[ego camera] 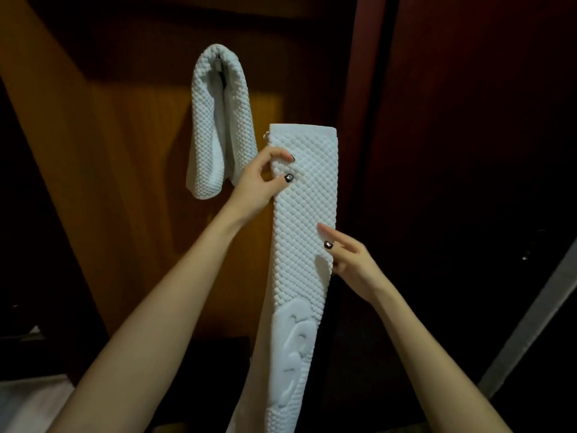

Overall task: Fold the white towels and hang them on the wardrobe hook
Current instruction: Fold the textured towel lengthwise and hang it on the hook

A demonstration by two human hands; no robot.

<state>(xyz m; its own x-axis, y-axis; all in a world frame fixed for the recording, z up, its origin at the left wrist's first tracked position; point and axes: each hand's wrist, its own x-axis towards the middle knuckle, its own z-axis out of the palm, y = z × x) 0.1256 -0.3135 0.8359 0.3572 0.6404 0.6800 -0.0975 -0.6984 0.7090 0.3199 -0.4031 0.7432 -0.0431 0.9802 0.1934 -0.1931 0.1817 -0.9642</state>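
Note:
A long white waffle-textured towel (304, 207), folded into a narrow strip, stands upright in front of me with an embossed pattern low down. My left hand (262, 182) pinches its left edge near the top. Lower down, my right hand (346, 254) grips its right edge between thumb and fingers. A second white towel (218, 126) hangs doubled over a dark hook (222, 77) on the wooden wardrobe panel, up and to the left of the held towel.
The wardrobe's orange-brown wooden panel (125, 182) fills the left and centre. A dark red door or panel (468, 120) stands to the right. A pale surface (28, 404) shows at the bottom left, and a grey strip (530, 320) runs diagonally at the lower right.

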